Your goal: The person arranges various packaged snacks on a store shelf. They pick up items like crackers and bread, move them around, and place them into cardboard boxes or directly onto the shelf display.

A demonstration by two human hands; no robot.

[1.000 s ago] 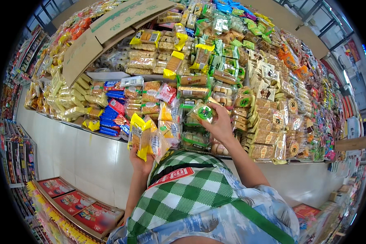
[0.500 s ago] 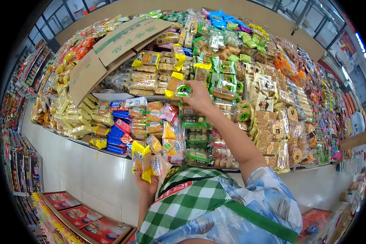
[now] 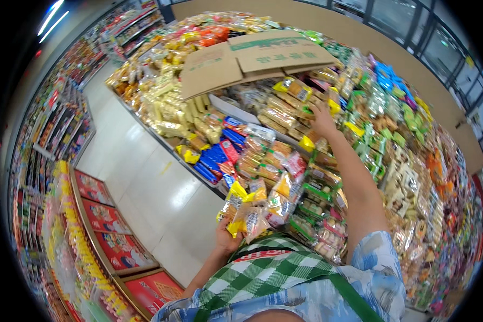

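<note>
My left hand (image 3: pixel 228 239), low in front of the apron, is closed around yellow-ended snack packs (image 3: pixel 234 203); a clear-wrapped one hangs beside them. Out over the display, my right hand (image 3: pixel 322 119) has its fingers closed on a small pack with a green label (image 3: pixel 307 109), mostly hidden by the hand. It is among rows of clear-wrapped biscuit packs (image 3: pixel 278 114). Another yellow-ended pack (image 3: pixel 293 89) lies just beyond, and a yellow wrapper end (image 3: pixel 307 143) shows below my right hand.
A flattened cardboard box (image 3: pixel 212 67) covers part of the display. Blue packs (image 3: pixel 212 161) lie near its front edge, with green-trimmed trays (image 3: pixel 311 206) to the right. A rack with red panels (image 3: pixel 115 241) stands across the tiled aisle (image 3: pixel 166 188) at left.
The view has swung left, shifting the display rightward. My right hand has moved left across the biscuit rows with the green-labelled pack. My left hand keeps its packs.
</note>
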